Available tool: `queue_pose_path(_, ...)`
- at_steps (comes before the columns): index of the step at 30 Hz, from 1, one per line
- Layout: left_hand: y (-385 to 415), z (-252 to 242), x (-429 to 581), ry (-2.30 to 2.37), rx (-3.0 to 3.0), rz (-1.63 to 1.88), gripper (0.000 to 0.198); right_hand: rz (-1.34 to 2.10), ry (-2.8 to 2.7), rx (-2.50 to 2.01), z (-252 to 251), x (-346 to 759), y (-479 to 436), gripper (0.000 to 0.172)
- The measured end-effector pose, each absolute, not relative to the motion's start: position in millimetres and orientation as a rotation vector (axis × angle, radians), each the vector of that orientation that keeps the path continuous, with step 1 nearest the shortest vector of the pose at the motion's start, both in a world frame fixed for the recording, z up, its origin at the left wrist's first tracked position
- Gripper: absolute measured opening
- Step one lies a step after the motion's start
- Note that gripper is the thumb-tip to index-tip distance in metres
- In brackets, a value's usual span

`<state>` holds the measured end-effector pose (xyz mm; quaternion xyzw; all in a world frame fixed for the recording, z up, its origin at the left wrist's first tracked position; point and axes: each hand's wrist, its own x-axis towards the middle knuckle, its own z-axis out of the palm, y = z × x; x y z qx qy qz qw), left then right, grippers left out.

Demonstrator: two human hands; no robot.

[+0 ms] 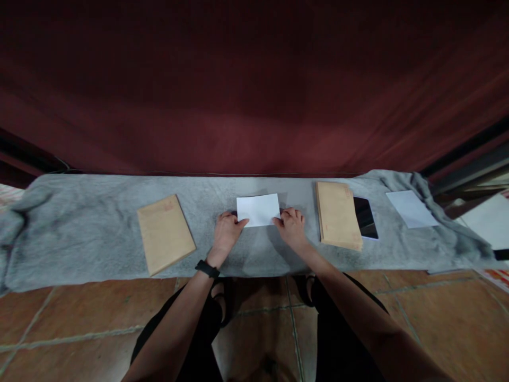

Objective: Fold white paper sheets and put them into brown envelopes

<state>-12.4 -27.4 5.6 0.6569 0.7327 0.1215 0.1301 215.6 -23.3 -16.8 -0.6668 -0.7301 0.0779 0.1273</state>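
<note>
A white sheet of paper [258, 209], apparently folded, lies in front of me on the grey cloth [107, 212]. My left hand [227, 231] pinches its lower left corner, thumb on top and fingers curled at the edge. At the lower right corner, my right hand [291, 227] grips the same paper in a like pinch. To the right of that hand is a stack of brown envelopes [339, 215]. Farther left of my left hand lies another brown envelope pile [166, 233], turned at an angle.
A dark-screened phone [366, 217] lies partly under the right-hand envelopes. Beyond it, a white sheet [412, 209] rests near the bunched cloth. Dark red fabric [254, 132] hangs behind the cloth-covered surface. Brown floor tiles [79, 313] show below its front edge.
</note>
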Motion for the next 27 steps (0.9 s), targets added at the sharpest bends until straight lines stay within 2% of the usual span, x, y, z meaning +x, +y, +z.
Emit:
queue_pose_path(10,-28.2,13.3,-7.0,2.178,1.877,0.216,0.037,0.134,-2.126,-1.967,-16.4,215.0,-24.5,0.03)
queue_pose_path(27,-26.3,12.7,-4.3,2.228,1.849,0.122,0.039,0.033,-2.082,-1.943,-20.0,215.2,-24.3,0.024)
